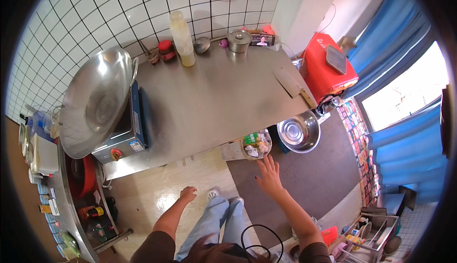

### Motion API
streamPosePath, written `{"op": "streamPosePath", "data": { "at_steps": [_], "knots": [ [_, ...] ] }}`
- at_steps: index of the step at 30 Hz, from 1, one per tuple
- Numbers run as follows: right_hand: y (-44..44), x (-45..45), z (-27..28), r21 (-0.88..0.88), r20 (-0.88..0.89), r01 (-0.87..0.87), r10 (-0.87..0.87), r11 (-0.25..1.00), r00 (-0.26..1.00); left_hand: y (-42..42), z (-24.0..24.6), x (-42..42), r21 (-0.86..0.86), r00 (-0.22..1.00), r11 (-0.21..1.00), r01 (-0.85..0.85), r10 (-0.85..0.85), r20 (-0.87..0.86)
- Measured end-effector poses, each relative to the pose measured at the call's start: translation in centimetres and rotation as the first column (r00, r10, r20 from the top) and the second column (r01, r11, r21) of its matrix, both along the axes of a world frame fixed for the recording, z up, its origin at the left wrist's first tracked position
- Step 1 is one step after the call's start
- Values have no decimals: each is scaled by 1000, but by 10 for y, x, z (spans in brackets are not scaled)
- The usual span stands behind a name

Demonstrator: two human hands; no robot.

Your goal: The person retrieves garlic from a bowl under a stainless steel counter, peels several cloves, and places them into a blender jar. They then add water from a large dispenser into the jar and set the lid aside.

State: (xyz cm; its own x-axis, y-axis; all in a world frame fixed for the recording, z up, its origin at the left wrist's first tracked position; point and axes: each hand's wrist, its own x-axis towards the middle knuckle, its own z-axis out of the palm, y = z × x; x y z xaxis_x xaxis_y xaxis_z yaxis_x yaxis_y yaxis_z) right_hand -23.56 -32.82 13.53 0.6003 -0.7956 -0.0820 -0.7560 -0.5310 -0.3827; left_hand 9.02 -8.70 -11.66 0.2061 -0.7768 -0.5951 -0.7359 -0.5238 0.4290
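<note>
My right hand [269,175] is stretched forward, fingers spread and holding nothing, just below a waste basket [256,145] holding crumpled rubbish. Lower and to the left, my left hand [188,194] hangs over the floor with curled fingers; whether anything is in it cannot be told. Before me stands a stainless steel table [214,98]. A cleaver [291,84] with a wooden handle lies at its right end. On the left, a large steel wok [101,102] sits tilted on a portable stove [125,138]. A steel basin [299,131] is below the table's right edge.
Along the tiled wall stand a red-lidded jar [167,50], a squeeze bottle [182,41], a ladle [202,45], a lidded steel pot [239,41] and a phone [262,40]. A red box [326,70] stands right of the table. A dish rack [375,231] is at lower right, a shelf unit [68,206] at left.
</note>
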Motion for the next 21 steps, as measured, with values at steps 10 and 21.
{"op": "streamPosePath", "data": {
  "at_steps": [10,21],
  "knots": [
    [-167,75,-98,-579,306,87,117,811,945,-177,-162,101,-343,964,933,-111,184,190],
    [-199,99,-152,-845,521,391,394,365,757,-315,-241,146,-591,849,744,-312,497,177]
  ]
}}
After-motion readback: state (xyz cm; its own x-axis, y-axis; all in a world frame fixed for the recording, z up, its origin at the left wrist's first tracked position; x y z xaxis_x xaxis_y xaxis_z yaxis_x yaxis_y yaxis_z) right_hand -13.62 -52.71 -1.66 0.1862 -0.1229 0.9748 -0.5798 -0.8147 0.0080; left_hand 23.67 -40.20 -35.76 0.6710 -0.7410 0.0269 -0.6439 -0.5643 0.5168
